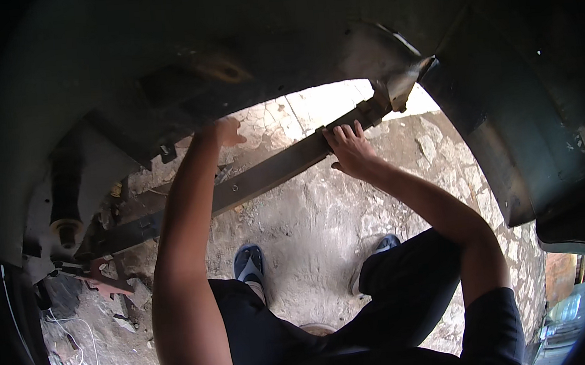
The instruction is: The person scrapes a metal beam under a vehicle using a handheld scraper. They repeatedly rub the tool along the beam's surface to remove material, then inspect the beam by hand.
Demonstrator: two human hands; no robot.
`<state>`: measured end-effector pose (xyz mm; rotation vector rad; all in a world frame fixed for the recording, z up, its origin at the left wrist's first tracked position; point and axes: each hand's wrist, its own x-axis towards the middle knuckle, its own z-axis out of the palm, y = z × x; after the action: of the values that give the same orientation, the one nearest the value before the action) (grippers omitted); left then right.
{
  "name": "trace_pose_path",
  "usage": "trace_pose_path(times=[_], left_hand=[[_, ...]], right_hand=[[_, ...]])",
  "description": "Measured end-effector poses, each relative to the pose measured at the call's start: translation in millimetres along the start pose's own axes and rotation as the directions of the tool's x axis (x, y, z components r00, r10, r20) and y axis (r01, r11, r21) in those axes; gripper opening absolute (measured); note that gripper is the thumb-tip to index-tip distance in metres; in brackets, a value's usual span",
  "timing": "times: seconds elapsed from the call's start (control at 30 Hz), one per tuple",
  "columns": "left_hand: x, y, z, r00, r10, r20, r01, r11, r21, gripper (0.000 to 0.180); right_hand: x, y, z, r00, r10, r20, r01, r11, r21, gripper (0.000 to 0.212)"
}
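A long dark leaf spring runs slantwise under a vehicle body, from the lower left up to a bracket at the upper right. My right hand grips the spring near its upper right end, by a clamp band, fingers over the top and thumb on the near side. My left hand is raised at the lower edge of the dark wheel arch, beyond the spring. Its visible digits are apart with nothing seen in them; the rest are hidden from view.
A shock absorber hangs at the left. Below it sits a reddish angled piece amid rubble, near a white cord. A curved dark panel closes in the right side. My sandalled feet stand on rough, dusty ground.
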<state>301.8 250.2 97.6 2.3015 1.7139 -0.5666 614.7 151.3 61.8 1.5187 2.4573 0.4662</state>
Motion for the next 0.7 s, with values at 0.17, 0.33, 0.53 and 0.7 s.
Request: trace_pose_path(times=[0.17, 0.33, 0.53, 0.7], left_hand=[[14, -10, 16, 0.998, 0.058, 0.018, -0.058, 0.998, -0.023, 0.069], [43, -35, 58, 0.995, 0.104, 0.002, -0.104, 0.994, -0.043, 0.054], [24, 22, 32, 0.962, 0.272, 0.027, -0.267, 0.956, -0.122, 0.078], [36, 44, 46, 0.922, 0.386, 0.035, -0.365, 0.895, -0.256, 0.098]], right_hand=[[-3, 16, 24, 0.996, 0.070, -0.061, -0.069, 0.997, 0.023, 0.097], [9, 3, 18, 1.000, 0.017, 0.005, -0.017, 0.995, 0.094, 0.096], [-12, 14, 20, 0.998, 0.064, -0.025, -0.057, 0.977, 0.206, 0.088], [-11, 18, 33, 0.970, 0.029, -0.241, 0.027, 0.973, 0.228, 0.075]])
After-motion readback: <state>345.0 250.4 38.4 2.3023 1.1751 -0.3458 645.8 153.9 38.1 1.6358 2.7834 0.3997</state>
